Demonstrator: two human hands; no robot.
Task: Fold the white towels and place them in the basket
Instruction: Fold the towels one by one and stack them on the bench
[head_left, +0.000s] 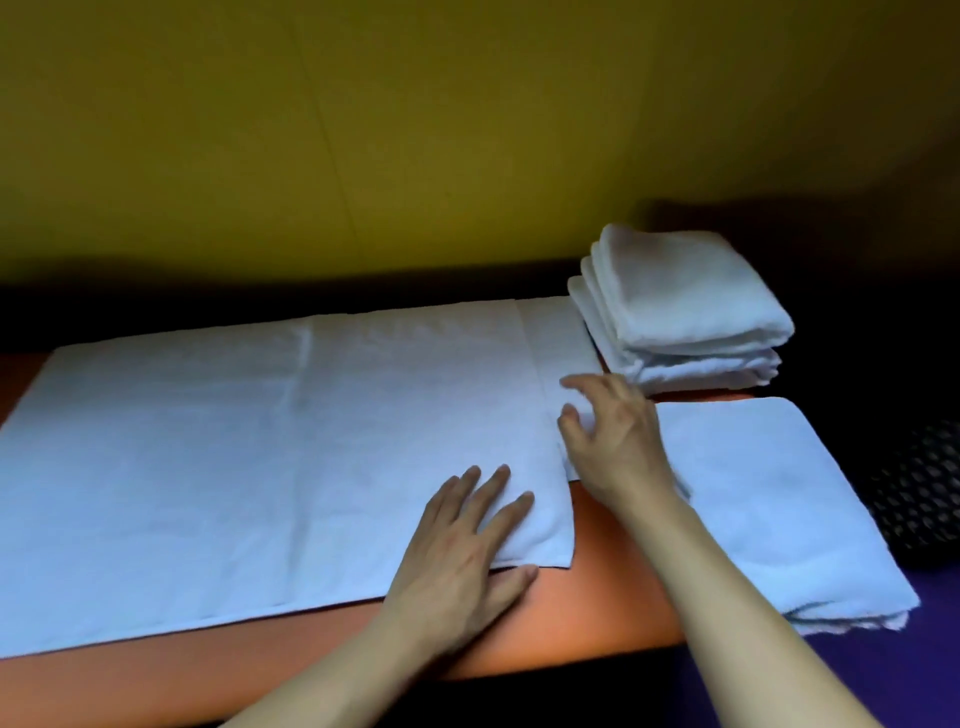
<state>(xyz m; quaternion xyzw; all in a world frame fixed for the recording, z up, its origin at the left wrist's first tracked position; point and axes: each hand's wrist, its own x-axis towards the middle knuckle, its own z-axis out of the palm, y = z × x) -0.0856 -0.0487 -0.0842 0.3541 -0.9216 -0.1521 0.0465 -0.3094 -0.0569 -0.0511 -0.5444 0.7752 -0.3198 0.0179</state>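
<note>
A large white towel (249, 447) lies spread flat over most of the orange table (597, 613), reaching from the left edge to right of the middle, with its right part doubled over. The left hand (467, 540) rests on the towel's near right corner, fingers straight and flat, thumb at the hem. The right hand (613, 431) hovers over the towel's right edge with fingers loosely spread, gripping nothing. Just right of it lies a folded towel (769, 499), hanging a little past the table's near edge. At the far right is a stack of folded towels (680, 306), touching the spread towel's far corner. A dark dotted thing (919, 488) shows at the right edge; what it is cannot be told. No writing is readable.
</note>
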